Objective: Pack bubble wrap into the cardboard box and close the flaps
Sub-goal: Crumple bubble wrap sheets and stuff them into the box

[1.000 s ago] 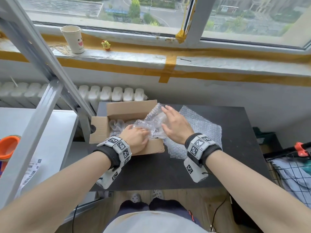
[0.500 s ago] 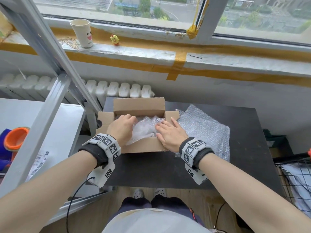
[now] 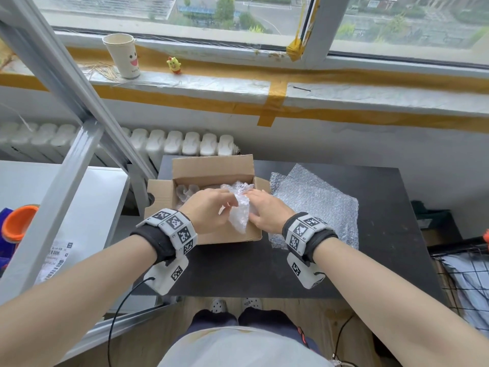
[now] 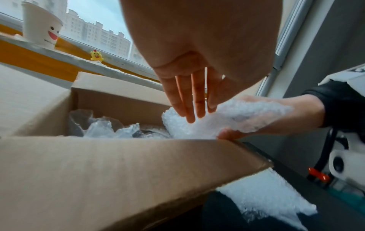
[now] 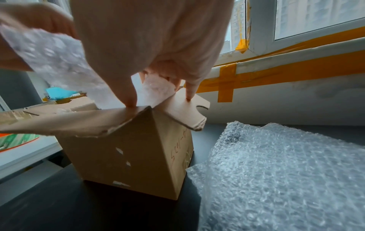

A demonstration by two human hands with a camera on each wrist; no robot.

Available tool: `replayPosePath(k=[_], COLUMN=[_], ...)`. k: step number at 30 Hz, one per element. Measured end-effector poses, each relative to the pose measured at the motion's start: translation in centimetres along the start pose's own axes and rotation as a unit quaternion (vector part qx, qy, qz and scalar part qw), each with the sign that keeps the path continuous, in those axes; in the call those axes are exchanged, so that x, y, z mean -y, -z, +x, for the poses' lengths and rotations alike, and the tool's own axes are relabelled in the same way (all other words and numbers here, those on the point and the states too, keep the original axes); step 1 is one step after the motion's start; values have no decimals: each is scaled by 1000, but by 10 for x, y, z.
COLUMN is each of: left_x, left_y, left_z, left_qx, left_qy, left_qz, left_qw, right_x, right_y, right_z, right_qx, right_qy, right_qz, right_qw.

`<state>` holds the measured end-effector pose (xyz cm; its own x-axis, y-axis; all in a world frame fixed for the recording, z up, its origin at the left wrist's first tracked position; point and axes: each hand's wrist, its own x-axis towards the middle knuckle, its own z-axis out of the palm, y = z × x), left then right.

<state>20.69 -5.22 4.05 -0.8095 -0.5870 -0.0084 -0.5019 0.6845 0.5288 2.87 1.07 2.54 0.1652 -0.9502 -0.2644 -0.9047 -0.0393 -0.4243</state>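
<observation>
Holding a crumpled wad of clear bubble wrap (image 3: 239,209) between them, both hands work over the open brown cardboard box (image 3: 227,235) at the middle of the black table (image 3: 370,260). The left hand (image 3: 209,211) lies against the wad's 9 o'clock side with its fingers (image 4: 187,100) straight and close together, pressing flat rather than clutching, probably to steer the bulk down past the near wall. The right hand (image 3: 267,210) at 3 o'clock curls its thumb and fingers round the wad (its little fingertip also touches the right side flap (image 5: 183,107), which juts outward). All four flaps stand open, presumably left so to keep the mouth clear for stuffing. More clear wrap (image 4: 110,126) already sits low inside toward 10 o'clock of the hands. A flat sheet of spare bubble wrap (image 3: 315,205) lies on the table just beside the box at 3 o'clock, within easy reach of the right hand should more filling be wanted.
</observation>
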Motion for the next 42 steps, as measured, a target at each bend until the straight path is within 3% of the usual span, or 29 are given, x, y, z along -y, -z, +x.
replayPosePath(k=[4,8,14,18,20,23,26,33,38,42], left_x=[-4,-3,-13,-13,-10,-10,-16,-26,-24,-18], left_y=[-3,-10,-13,-12,-14,-17,-14,-10,-7,-8], left_z=[6,22,47,45,39,37,42,74,80,71], left_qx=[169,240,235,117,90,160,211,219,224,211], left_qy=[38,81,100,79,56,77,100,172,170,137], left_qz=[83,114,152,202,183,140,161,175,160,150], left_qw=[981,961,955,969,977,974,959,944,946,956], right_x=[-8,-20,-29,-31,-31,-32,-33,-28,-32,-32], right_y=[-5,-11,-12,-15,-16,-16,-16,-11,-19,-25], right_z=[-7,-17,-22,-19,-18,-17,-17,-22,-21,-17], right_qx=[-34,-75,-33,-33,-33,-33,-25,-74,-90,-80], right_qy=[21,14,26,33,35,34,30,37,37,-5], right_qz=[0,22,-41,-56,-54,-42,-23,2,-16,18], right_qw=[999,997,998,997,997,998,999,997,995,997])
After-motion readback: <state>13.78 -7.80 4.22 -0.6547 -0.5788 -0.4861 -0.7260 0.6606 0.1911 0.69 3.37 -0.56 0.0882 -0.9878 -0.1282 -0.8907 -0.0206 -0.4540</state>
